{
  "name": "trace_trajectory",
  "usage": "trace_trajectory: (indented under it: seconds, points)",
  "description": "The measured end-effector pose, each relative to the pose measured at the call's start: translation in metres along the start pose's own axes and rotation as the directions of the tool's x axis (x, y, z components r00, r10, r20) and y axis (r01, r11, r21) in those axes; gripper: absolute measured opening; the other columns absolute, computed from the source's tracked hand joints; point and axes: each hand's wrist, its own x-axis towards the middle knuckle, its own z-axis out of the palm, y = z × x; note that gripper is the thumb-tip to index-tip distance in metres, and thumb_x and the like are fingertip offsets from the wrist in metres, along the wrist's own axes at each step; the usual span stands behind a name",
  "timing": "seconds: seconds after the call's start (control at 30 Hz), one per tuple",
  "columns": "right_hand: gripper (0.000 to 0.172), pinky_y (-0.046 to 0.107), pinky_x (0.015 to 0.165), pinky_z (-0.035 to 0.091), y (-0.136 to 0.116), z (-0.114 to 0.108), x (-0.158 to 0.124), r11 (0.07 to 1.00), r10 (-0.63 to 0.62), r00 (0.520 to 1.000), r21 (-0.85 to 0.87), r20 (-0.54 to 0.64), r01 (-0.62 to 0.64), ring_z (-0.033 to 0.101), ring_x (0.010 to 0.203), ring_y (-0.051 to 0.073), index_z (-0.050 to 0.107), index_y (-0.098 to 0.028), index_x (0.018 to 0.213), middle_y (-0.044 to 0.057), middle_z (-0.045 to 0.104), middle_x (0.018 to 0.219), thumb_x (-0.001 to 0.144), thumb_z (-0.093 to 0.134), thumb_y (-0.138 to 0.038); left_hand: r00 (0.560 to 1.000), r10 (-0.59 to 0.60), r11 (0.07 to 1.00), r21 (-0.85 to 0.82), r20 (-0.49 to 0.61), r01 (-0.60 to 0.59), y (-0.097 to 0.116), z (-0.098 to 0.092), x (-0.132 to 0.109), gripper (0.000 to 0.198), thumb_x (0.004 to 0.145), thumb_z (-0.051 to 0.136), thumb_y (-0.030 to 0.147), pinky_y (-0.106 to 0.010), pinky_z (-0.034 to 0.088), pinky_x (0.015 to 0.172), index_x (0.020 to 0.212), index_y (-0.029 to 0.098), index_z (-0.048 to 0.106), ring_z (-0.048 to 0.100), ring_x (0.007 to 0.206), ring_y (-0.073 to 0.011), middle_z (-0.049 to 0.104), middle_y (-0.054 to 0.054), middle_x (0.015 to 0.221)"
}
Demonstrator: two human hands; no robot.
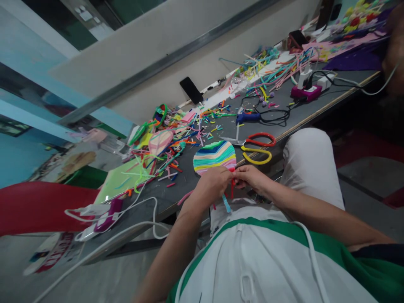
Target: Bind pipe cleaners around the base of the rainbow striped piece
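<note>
A round disc covered with stripes of coloured pipe cleaners (215,156) lies at the table's near edge. Over its lower edge, my left hand (216,181) is closed, with its fingertips at a red pipe cleaner (232,189). My right hand (251,174) pinches at the same red piece from the other side, close to the left fingertips. Below the left hand hangs a light blue pipe cleaner (226,203). Large scissors (257,148) with one red and one yellow handle lie just beyond my right hand, blades parted.
A blue glue gun (248,117) with a black cord lies past the scissors. Many cut pipe cleaner pieces (208,122) cover the table. Purple power strips (306,92) with cables sit at both sides. A dark phone (191,90) leans on the wall. Another person's hand (394,63) shows at right.
</note>
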Motion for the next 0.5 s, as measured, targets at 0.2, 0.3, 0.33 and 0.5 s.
trace_trajectory:
  seconds: [0.2,0.3,0.33,0.5]
  points:
    - [0.031,0.021,0.048,0.047,0.000,0.001,0.001,1.000,-0.027,0.999,0.011,-0.021,0.028,0.044,0.044,0.005,0.056,-0.014,0.060,-0.003,0.053,0.053,0.062,0.072,-0.041,0.972,-0.157,0.980,-0.150,-0.173,0.131,0.006,-0.003,-0.011,0.014,0.084,0.044,0.016,-0.030,0.043,0.076,0.084,0.017,0.058,0.054,0.085,-0.0173,0.058,-0.006,0.086]
    - [0.032,0.021,0.048,0.047,0.002,0.002,0.002,1.000,-0.019,0.999,0.003,-0.035,0.019,0.045,0.045,0.006,0.054,-0.015,0.058,-0.003,0.051,0.050,0.061,0.072,-0.041,0.919,-0.264,0.954,-0.221,-0.294,0.203,0.012,-0.001,-0.021,0.012,0.084,0.045,0.016,-0.031,0.043,0.078,0.087,0.017,0.057,0.053,0.086,-0.0174,0.058,-0.006,0.086]
    - [0.032,0.021,0.047,0.047,0.003,0.002,0.002,1.000,-0.016,0.999,-0.001,-0.042,0.016,0.046,0.045,0.006,0.053,-0.015,0.058,-0.003,0.051,0.050,0.061,0.072,-0.041,0.906,-0.288,0.946,-0.237,-0.311,0.219,0.014,0.000,-0.025,0.012,0.084,0.045,0.017,-0.031,0.043,0.078,0.087,0.017,0.057,0.053,0.086,-0.0173,0.058,-0.006,0.086]
    - [0.030,0.022,0.048,0.049,0.004,0.002,0.004,1.000,-0.006,0.998,-0.018,-0.056,0.005,0.047,0.045,0.007,0.054,-0.015,0.060,-0.003,0.052,0.052,0.063,0.072,-0.040,0.803,-0.463,0.879,-0.311,-0.375,0.362,0.013,-0.007,-0.049,0.013,0.085,0.047,0.021,-0.028,0.043,0.077,0.088,0.017,0.059,0.055,0.084,-0.0155,0.060,-0.005,0.087]
